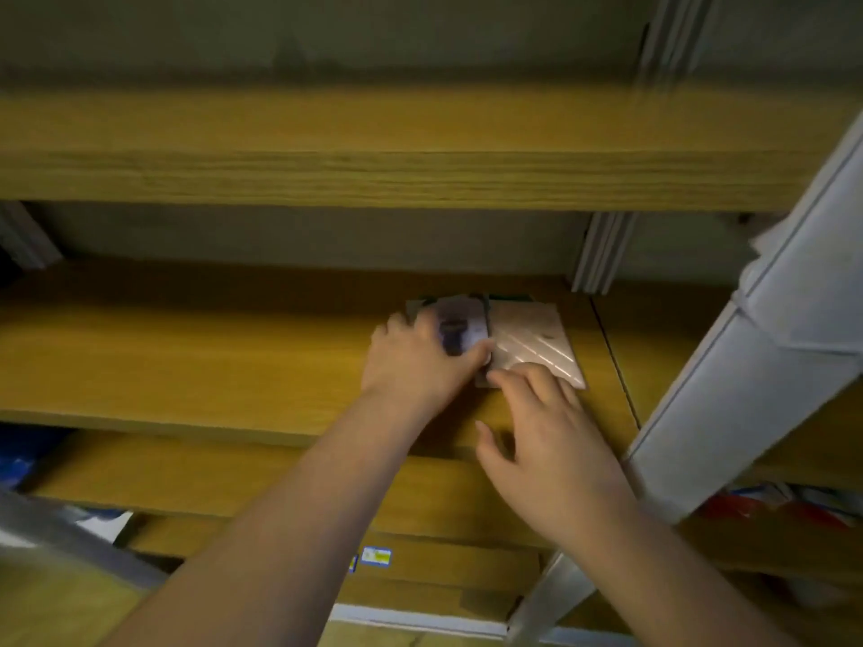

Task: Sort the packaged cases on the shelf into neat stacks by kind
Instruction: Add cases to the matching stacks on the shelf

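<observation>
Hands on two packaged cases, middle wooden shelf (187, 357).

Left hand (415, 361), grip curled, pinches the purple-printed case (460, 319). Right hand (546, 436), fingers spread and relaxed, fingertips touching the pale striped case (537, 340) lying just beside, at three o'clock. Print too blurred to read.
</observation>
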The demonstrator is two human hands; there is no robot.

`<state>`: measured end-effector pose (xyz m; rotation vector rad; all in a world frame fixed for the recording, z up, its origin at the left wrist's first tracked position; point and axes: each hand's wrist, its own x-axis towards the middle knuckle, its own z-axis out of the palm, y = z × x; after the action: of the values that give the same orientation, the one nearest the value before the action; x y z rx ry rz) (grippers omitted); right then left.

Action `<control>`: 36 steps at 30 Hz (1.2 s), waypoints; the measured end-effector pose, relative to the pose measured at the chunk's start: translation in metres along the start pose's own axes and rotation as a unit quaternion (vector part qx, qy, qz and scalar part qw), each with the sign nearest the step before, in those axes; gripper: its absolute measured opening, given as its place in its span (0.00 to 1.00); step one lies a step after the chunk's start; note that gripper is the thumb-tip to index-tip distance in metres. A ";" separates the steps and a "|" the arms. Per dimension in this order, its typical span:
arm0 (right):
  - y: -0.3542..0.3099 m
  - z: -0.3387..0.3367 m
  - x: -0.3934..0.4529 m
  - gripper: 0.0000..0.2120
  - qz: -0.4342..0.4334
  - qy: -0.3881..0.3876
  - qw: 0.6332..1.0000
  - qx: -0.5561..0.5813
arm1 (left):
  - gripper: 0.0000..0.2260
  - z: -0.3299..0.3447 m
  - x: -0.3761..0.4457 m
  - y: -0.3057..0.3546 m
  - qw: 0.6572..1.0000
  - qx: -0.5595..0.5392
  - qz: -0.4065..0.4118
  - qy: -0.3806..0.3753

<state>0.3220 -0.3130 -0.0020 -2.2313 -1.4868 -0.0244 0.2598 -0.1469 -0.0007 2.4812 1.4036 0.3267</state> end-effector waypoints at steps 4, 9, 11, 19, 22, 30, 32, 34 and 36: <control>-0.010 0.005 -0.005 0.25 0.037 0.015 0.999 -0.006 | 0.51 0.008 0.035 0.013 0.995 0.053 -0.013 -0.084; -0.022 0.014 -0.008 0.26 0.080 0.027 0.996 -0.013 | 0.49 0.002 0.045 0.005 0.992 0.006 0.026 -0.121; -0.026 0.017 -0.009 0.26 0.088 0.028 0.996 -0.011 | 0.51 -0.004 0.047 -0.007 0.991 -0.011 0.047 -0.126; -0.033 0.021 -0.013 0.26 0.112 0.047 0.993 -0.008 | 0.45 -0.013 0.050 -0.055 0.978 -0.130 0.052 -0.155; -0.032 0.023 -0.013 0.26 0.122 0.051 0.991 -0.017 | 0.24 -0.017 0.050 -0.061 0.950 -0.277 0.032 -0.143; -0.034 0.029 0.008 0.25 0.139 0.047 0.988 -0.036 | 0.30 -0.023 0.035 -0.089 0.872 -0.479 -0.032 -0.099; -0.037 0.033 0.022 0.24 0.136 0.042 0.989 -0.046 | 0.31 -0.025 0.027 -0.101 0.852 -0.515 -0.045 -0.082; -0.041 0.039 0.041 0.24 0.127 0.038 0.989 -0.070 | 0.32 -0.027 0.017 -0.113 0.826 -0.555 -0.066 -0.074; -0.047 0.046 0.064 0.27 0.117 0.025 0.986 -0.116 | 0.32 -0.030 0.007 -0.123 0.797 -0.593 -0.086 -0.070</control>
<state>0.2966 -0.2250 -0.0090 -2.5584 -1.2407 -0.1852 0.1556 -0.0764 -0.0144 1.2871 0.8672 0.6913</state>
